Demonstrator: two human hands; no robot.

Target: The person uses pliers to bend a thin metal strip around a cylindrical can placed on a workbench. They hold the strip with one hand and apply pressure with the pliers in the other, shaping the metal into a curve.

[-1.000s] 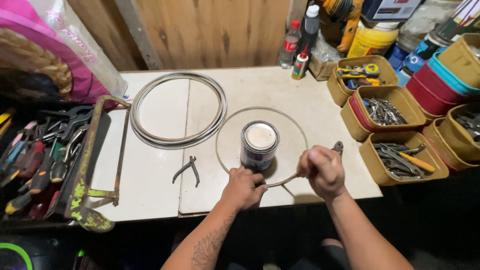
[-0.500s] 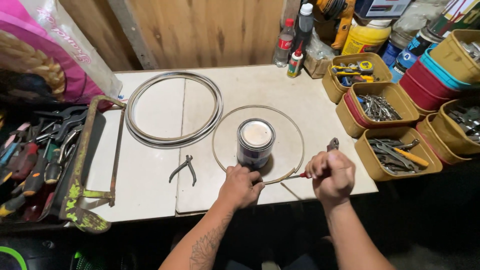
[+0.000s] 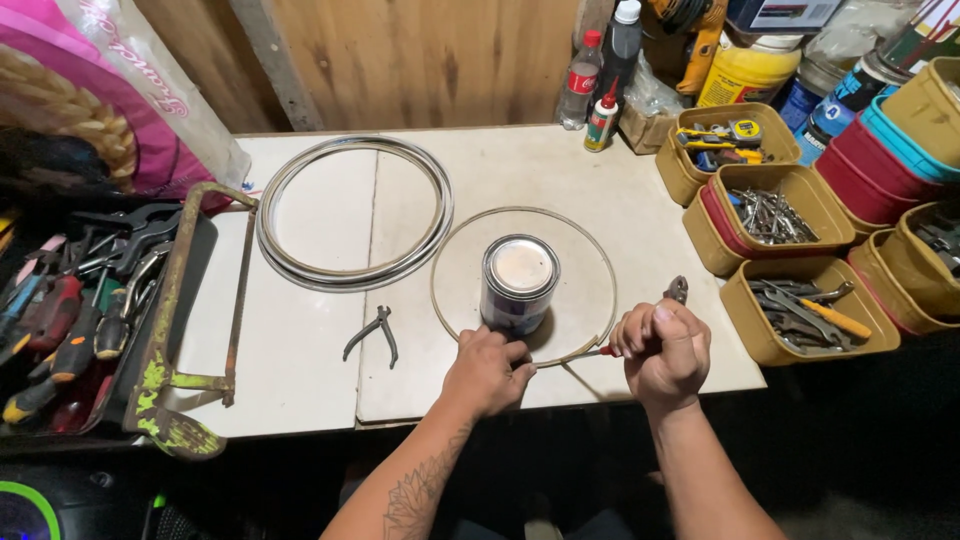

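Hands, two: left hand (image 3: pixel 487 366) pinching one wire ring (image 3: pixel 523 287) (around one tin can (image 3: pixel 520 283)), right hand (image 3: pixel 663 345) fisted on pliers (image 3: pixel 676 290).

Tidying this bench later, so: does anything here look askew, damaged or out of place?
The hacksaw lies half off the table's left edge onto the tool tray, its frame's paint badly chipped. Nothing spilled.

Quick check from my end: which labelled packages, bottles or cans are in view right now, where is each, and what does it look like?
Metal can: table centre, inside the wire hoop; cylinder, pale lid, dark blue label.
Soda bottle: back edge; clear, red cap and label.
Small bottle: beside it; white, red nozzle, green label.
Yellow jug: back right; yellow, printed label.
Sack: left; pink and white, grain picture.
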